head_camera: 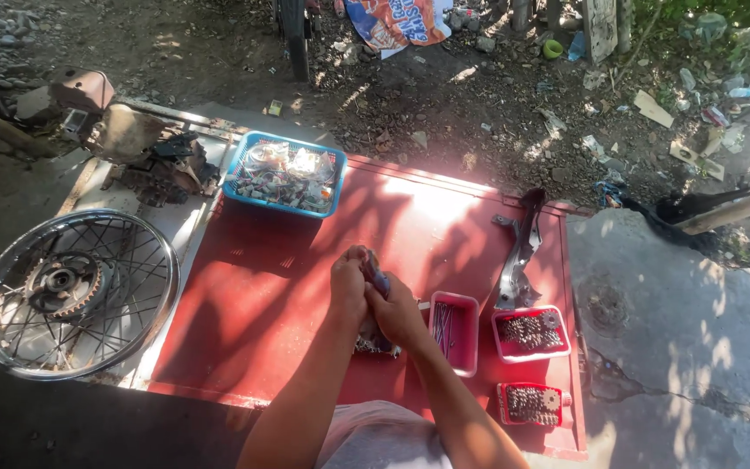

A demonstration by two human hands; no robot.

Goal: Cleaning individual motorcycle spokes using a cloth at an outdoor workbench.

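My left hand (348, 282) and my right hand (397, 314) are pressed together over the red table (262, 287), both closed around a small dark metal part (376, 274) with a bluish piece showing between the fingers. A bit of metal chain or toothed part (373, 346) hangs below the hands. What exactly the part is stays hidden by my fingers. Just right of my right hand stands a small pink tray (454, 332) with thin metal rods.
A blue basket (284, 174) of small parts sits at the table's far left. Two red trays of small sprockets (530, 333) (529, 404) and a grey metal bracket (520, 252) lie on the right. A spoked wheel (75, 291) and an engine part (162, 169) lie to the left.
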